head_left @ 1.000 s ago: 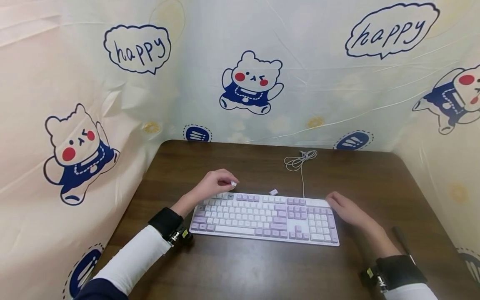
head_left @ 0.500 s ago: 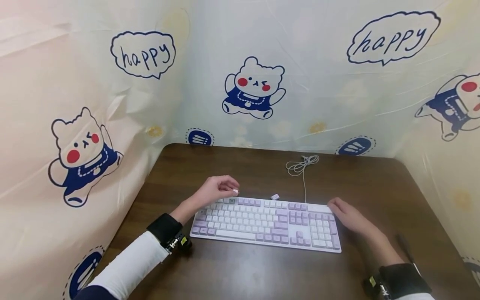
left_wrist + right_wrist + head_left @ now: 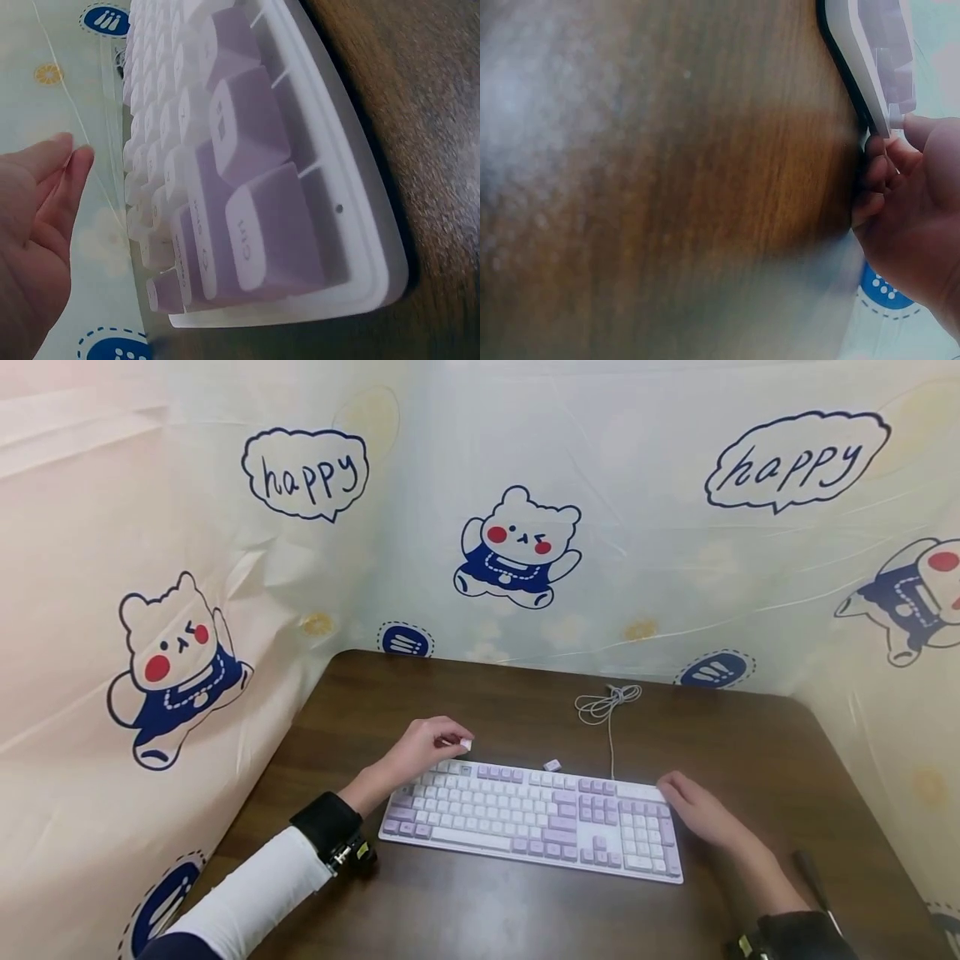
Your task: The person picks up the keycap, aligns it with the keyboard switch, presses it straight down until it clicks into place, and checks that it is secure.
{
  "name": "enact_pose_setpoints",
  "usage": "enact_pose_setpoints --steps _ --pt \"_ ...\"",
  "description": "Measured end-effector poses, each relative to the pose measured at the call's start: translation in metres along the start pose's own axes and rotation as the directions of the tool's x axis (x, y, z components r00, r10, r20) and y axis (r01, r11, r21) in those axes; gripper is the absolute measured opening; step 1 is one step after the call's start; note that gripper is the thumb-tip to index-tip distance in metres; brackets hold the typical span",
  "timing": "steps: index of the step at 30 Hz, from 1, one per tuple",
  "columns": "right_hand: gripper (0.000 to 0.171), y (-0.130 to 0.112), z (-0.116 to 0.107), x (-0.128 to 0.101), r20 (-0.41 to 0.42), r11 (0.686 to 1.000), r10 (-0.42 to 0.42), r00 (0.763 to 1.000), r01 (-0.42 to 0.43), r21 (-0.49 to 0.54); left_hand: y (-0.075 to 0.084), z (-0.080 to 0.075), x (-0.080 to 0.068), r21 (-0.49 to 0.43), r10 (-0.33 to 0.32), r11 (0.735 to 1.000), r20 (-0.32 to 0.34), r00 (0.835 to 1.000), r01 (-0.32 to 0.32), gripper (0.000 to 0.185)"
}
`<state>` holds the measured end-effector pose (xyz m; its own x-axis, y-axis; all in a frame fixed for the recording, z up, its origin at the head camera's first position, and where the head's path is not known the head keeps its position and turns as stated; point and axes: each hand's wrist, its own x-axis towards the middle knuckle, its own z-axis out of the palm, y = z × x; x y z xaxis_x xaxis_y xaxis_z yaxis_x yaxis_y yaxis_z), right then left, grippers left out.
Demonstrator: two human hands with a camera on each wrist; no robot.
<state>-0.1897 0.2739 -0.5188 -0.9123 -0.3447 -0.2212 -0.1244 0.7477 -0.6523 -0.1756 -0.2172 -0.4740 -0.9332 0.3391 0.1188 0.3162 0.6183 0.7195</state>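
Note:
A white and lilac keyboard (image 3: 510,827) lies flat on the dark wooden table. Over its back left edge, my left hand (image 3: 423,747) pinches a small white keycap (image 3: 466,744) between thumb and fingertips. In the left wrist view the left hand (image 3: 37,202) is beside the keys, and the keycap cannot be made out. A darker square spot shows in the keyboard's top row near that hand. My right hand (image 3: 701,810) grips the keyboard's back right corner; in the right wrist view its thumb lies on top and the fingers curl at the edge. Another keycap (image 3: 552,766) lies just behind the keyboard.
A bundled white cable (image 3: 609,703) lies behind the keyboard and runs to its back edge. A dark-handled, slim tool (image 3: 813,881) rests by my right forearm. Printed cloth (image 3: 517,635) hangs around the back and sides of the table (image 3: 450,910).
The head view has tilted, so the table sits lower in the picture. My left hand has shifted slightly above the keyboard's back edge, still pinching the keycap. My right hand stays on the corner.

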Motion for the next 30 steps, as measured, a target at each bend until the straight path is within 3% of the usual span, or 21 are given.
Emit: enact_pose_setpoints --steps 9,16,21,26,30 --pt "0.036 -0.002 -0.001 0.000 0.003 1.000 -0.001 1.000 0.001 0.007 -0.006 -0.001 -0.001 0.113 0.014 0.993 0.166 0.986 -0.033 0.022" --pt "0.038 -0.004 0.001 -0.001 0.011 1.000 0.010 1.000 -0.010 0.009 -0.012 0.001 -0.001 0.195 0.026 0.979 0.173 0.985 -0.060 0.019" --pt "0.039 -0.003 0.002 -0.001 0.020 1.000 0.008 1.000 -0.009 0.012 -0.013 0.003 -0.002 0.177 0.012 0.983 0.171 0.985 -0.043 0.017" --pt "0.038 -0.001 0.000 0.003 0.001 1.000 -0.009 1.000 0.009 -0.008 -0.011 0.003 0.002 0.167 -0.032 0.986 0.199 0.979 -0.002 0.013" --pt "0.039 -0.001 -0.001 0.004 0.002 1.000 -0.005 1.000 0.005 -0.013 -0.010 0.003 0.004 0.188 -0.037 0.982 0.224 0.974 -0.006 0.013"
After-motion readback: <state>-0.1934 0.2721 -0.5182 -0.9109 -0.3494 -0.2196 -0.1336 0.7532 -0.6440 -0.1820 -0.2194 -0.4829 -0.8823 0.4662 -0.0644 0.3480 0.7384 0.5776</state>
